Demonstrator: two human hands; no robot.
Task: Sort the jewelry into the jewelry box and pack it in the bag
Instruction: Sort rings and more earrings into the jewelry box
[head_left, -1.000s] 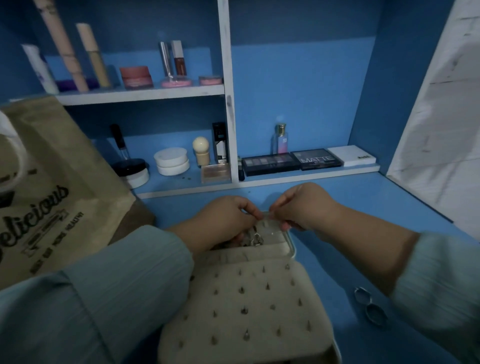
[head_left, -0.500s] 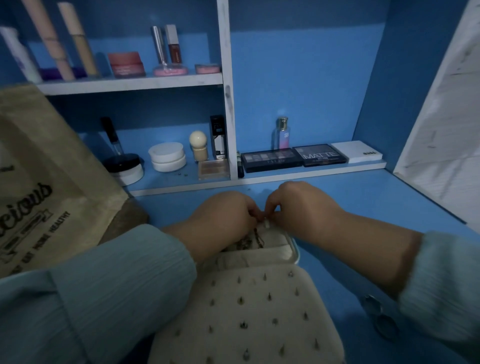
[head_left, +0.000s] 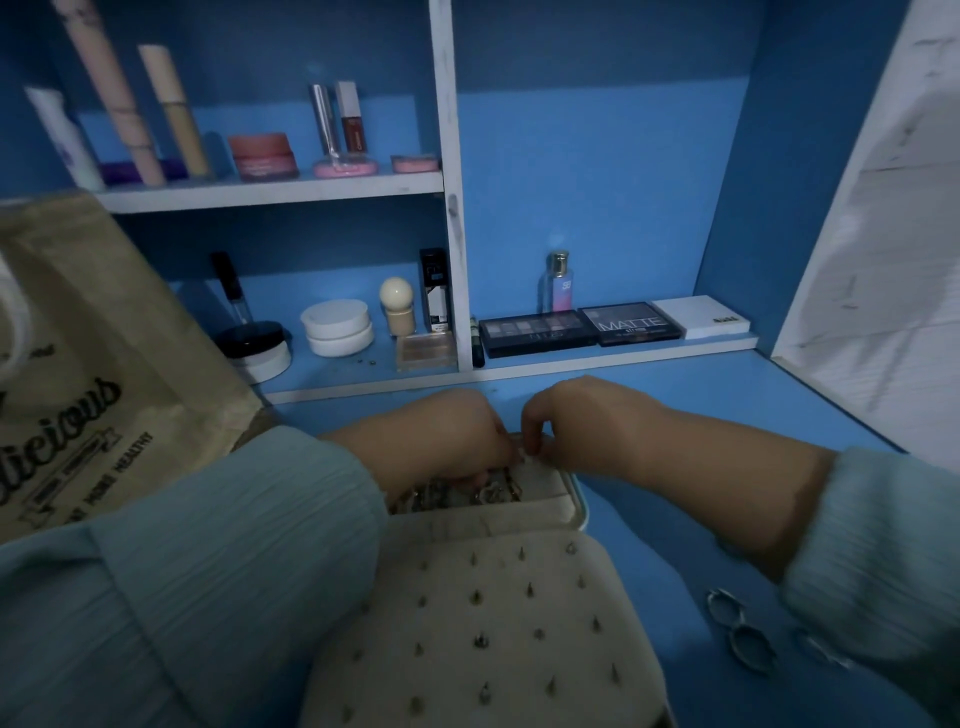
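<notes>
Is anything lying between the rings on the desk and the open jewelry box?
Nothing lies on the bare desk between the rings and the jewelry box. Only the right forearm crosses above that gap, while both hands work over the box.

**Hidden, cropped and blurred**

Fingertips of left hand (head_left: 441, 436) and right hand (head_left: 587, 426) curled out of sight above open beige studded jewelry box (head_left: 488, 623); anything pinched there too small to tell. Tan printed paper bag (head_left: 104, 364) cut off at left edge. Silver rings (head_left: 748, 644) on blue desk blurred, partly behind right sleeve.
</notes>
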